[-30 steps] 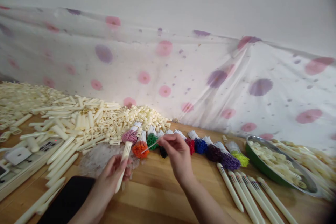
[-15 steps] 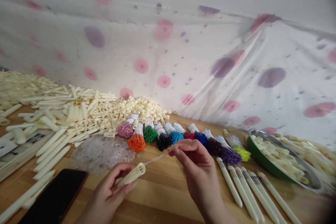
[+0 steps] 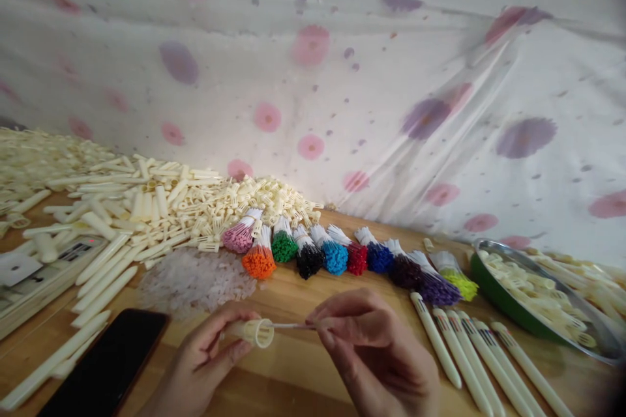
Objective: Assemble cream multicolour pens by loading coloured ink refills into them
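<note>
In my left hand (image 3: 203,355) is a cream pen barrel (image 3: 260,333), its slotted open end facing right. My right hand (image 3: 379,352) pinches a thin pale pen refill (image 3: 292,326) between thumb and fingertips. The refill's left end is at the barrel's mouth; how far it reaches inside I cannot tell. Beyond the hands stands a row of banded refill bundles with coloured ends, among them orange (image 3: 259,264), black (image 3: 308,262), red (image 3: 357,259) and purple (image 3: 437,287).
Left lie a phone (image 3: 105,365), a power strip (image 3: 49,287) and heaped cream pen parts (image 3: 156,199). Clear little plastic pieces (image 3: 195,280) are piled nearer the middle. Right are several multicolour pens (image 3: 464,358) and a green-sided bowl (image 3: 503,300) of parts. A flowered sheet (image 3: 313,91) hangs behind.
The barrel has turned from pointing up and right to nearly level. My right hand has come lower, and the refill now lies almost horizontal. The whole view has shifted slightly.
</note>
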Motion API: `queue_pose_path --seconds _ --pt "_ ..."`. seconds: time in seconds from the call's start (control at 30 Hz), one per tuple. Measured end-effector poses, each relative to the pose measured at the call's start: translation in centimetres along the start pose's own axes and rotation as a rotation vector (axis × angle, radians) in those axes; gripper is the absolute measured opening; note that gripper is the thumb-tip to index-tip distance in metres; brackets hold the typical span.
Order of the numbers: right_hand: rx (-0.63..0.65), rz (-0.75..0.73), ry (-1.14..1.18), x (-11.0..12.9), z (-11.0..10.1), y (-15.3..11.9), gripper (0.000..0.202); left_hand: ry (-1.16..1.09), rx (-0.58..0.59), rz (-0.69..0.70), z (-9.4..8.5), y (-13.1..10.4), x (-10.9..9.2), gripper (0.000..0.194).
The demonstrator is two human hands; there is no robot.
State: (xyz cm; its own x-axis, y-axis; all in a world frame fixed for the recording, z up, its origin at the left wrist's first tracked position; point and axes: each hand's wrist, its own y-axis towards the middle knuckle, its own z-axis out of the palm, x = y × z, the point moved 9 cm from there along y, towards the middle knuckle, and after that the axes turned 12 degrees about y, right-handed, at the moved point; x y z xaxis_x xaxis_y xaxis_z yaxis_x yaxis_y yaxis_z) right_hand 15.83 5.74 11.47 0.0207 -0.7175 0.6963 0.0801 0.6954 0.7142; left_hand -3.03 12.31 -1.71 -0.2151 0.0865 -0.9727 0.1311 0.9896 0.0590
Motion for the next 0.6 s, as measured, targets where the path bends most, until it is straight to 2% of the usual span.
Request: queue_pose_path --seconds 0.1,0.3,0.6 --pt "0.048 0.009 0.028 -0.5 0.6 -0.2 0.029 -0.008 0.002 -0.011 0.1 -0.1 0.5 0.016" --pt "0.036 0.035 0.029 -1.2 0.7 -0.5 0.030 -0.039 -0.026 0.008 0.2 -0.2 0.4 0.018" --pt "0.027 0.044 0.027 -2.6 1.2 -1.0 0.022 0.095 -0.054 0.020 -0.3 -0.4 0.3 0.017"
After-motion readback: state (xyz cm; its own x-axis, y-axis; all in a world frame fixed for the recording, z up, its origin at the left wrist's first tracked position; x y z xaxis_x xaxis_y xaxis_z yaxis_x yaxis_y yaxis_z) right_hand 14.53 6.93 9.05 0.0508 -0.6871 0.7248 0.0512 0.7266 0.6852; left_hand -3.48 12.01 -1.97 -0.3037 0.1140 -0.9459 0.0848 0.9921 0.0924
